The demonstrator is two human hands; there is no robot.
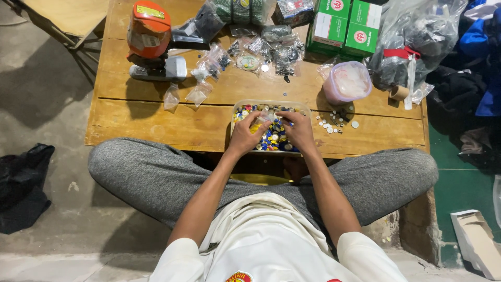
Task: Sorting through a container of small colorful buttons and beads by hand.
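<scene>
A: Where are the hands?

B: Both are over the clear plastic tray (237, 112) at the near edge of the wooden worktop (156, 122). The left hand (244, 137) and the right hand (298, 131) sit side by side, fingers curled down into the tray.

A: What is in it?

B: A heap of small round pieces (275, 140), mostly blue and yellow, some silvery. Between the two hands' fingertips there is a small clear bag (267, 117), and both hands seem to pinch it; how firmly, I cannot tell.

A: And around them?

B: Just right of the right hand, loose pale discs (330, 125) lie scattered on the worktop. Beyond those stands a lidded tub with a purple tint (347, 82). Farther past the hands lie small bags of dark parts (279, 49), and beyond them green boxes (344, 26). Far left of the left hand sits an orange device (150, 28) on a grey base, with little clear bags (198, 94) between it and the tray. A large clear sack (417, 36) is at the far right.
</scene>
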